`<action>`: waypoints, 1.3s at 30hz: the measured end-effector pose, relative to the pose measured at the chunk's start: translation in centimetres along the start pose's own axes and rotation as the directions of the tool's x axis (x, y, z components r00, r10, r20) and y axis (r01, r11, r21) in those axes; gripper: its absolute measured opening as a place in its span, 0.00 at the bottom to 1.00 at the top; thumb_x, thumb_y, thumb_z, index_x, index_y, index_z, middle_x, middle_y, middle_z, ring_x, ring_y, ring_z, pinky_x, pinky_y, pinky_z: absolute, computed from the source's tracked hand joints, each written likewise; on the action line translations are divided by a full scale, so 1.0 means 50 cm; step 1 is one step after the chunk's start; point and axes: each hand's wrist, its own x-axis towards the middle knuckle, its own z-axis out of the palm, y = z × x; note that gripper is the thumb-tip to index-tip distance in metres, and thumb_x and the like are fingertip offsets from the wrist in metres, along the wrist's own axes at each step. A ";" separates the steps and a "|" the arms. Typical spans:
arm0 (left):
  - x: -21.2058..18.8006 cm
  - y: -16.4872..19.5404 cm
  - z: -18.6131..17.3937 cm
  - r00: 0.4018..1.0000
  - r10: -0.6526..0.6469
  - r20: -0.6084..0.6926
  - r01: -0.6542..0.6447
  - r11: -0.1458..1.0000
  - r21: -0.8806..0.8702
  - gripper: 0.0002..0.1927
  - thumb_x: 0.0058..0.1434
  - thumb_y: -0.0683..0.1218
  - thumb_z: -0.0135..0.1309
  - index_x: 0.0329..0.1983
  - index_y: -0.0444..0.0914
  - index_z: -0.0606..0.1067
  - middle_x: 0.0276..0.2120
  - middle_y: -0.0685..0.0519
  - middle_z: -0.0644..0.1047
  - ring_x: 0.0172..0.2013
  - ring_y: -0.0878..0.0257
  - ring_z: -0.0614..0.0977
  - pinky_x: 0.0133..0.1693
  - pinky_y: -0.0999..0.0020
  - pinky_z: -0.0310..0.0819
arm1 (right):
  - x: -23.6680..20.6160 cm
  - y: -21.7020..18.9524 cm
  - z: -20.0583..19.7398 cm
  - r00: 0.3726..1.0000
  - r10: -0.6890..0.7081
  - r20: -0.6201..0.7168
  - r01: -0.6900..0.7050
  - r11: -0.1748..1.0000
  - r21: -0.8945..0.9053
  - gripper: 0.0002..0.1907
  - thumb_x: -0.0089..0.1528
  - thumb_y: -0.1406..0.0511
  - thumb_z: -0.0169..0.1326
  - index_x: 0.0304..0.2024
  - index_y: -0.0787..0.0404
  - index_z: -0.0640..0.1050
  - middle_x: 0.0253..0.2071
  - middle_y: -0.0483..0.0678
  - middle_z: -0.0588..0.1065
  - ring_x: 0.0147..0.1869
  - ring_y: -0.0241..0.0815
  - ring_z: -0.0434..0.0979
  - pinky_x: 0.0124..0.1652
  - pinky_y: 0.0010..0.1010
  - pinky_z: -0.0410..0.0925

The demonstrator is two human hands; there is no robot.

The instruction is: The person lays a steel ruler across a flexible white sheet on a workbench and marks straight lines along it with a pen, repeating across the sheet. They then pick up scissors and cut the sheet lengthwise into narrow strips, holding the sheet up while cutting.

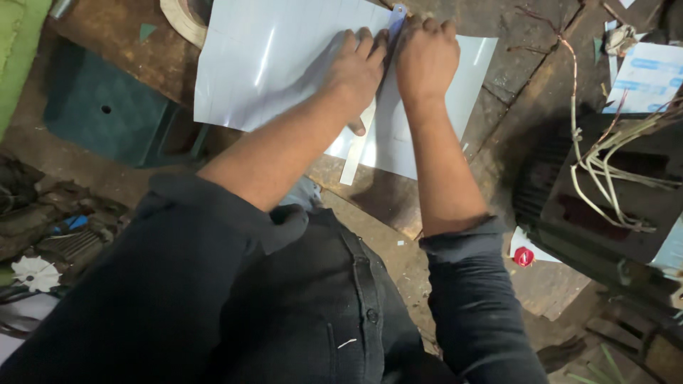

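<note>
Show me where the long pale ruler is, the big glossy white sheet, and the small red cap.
long pale ruler (353, 162), head view, on its lower end, below the hands.
big glossy white sheet (270, 57), head view, on its bare middle.
small red cap (523, 257), head view, on its top.

**Clutter around a worn wooden workbench**

A dark green block (107, 107) with a small round hole lies well to the left of the hands. A roll of tape (181, 18) sits at the top edge, left of them. To the right stands a dark electric motor (605, 206) with loose pale wires (612, 149). A small red cap (523, 257) lies below the motor. A white fan wheel (34, 273) rests far lower left.
</note>
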 end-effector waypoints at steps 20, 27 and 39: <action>-0.041 -0.006 0.026 0.991 -0.088 -0.104 0.080 0.993 -0.084 0.71 0.29 0.69 0.75 0.71 0.27 0.60 0.75 0.40 0.47 0.71 0.41 0.51 0.65 0.42 0.50 | -0.289 0.039 -0.100 0.987 -0.034 0.156 -0.031 0.919 0.394 0.23 0.69 0.65 0.53 0.66 0.68 0.72 0.59 0.61 0.76 0.70 0.64 0.66 0.64 0.52 0.60; -0.247 0.074 0.112 0.790 -0.107 -0.603 -0.107 0.946 -0.307 0.21 0.63 0.43 0.51 0.60 0.39 0.76 0.60 0.47 0.71 0.60 0.50 0.71 0.58 0.53 0.65 | -0.474 -0.069 -0.168 0.946 -0.025 0.324 -0.179 0.793 0.583 0.11 0.68 0.64 0.54 0.50 0.64 0.73 0.69 0.53 0.72 0.76 0.62 0.64 0.68 0.50 0.60; -0.288 0.143 0.130 0.774 -0.099 -0.625 -0.259 0.852 -0.455 0.29 0.57 0.52 0.61 0.64 0.43 0.75 0.57 0.49 0.71 0.57 0.53 0.70 0.58 0.54 0.63 | -0.482 -0.084 -0.168 0.948 0.073 0.309 -0.285 0.620 0.731 0.11 0.70 0.66 0.51 0.52 0.68 0.75 0.65 0.58 0.74 0.75 0.63 0.65 0.66 0.49 0.62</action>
